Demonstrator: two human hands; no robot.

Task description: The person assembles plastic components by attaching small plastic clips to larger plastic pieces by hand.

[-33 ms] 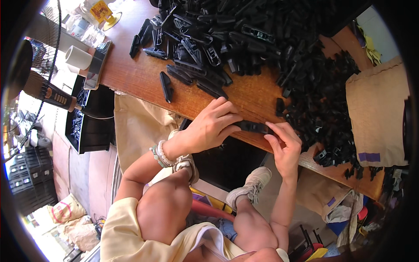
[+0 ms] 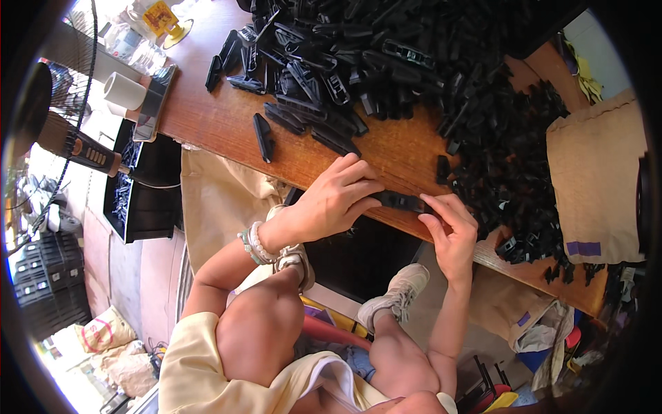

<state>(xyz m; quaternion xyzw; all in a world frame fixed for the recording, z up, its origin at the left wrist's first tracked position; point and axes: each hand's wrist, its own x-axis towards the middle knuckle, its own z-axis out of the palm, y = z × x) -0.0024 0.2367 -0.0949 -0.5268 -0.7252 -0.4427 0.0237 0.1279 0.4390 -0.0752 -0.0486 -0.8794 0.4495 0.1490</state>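
A black plastic clip-like part (image 2: 401, 201) is held between my two hands at the front edge of the wooden table. My left hand (image 2: 338, 193) is closed on its left end, fingers curled over it. At its right end, my right hand (image 2: 449, 222) pinches it between thumb and fingers. Just beyond my left hand lie several loose long black parts (image 2: 333, 140), and one single black part (image 2: 263, 138) rests apart on the wood. Behind them spreads a big heap of similar black parts (image 2: 386, 62).
Small black pieces (image 2: 496, 196) are piled to the right on the wooden table (image 2: 207, 131). A brown bag (image 2: 596, 186) stands at the right edge. To the left are a fan (image 2: 93, 153), a white roll (image 2: 124, 90) and a black bin (image 2: 155, 207). A dark container (image 2: 365, 259) sits below the table edge.
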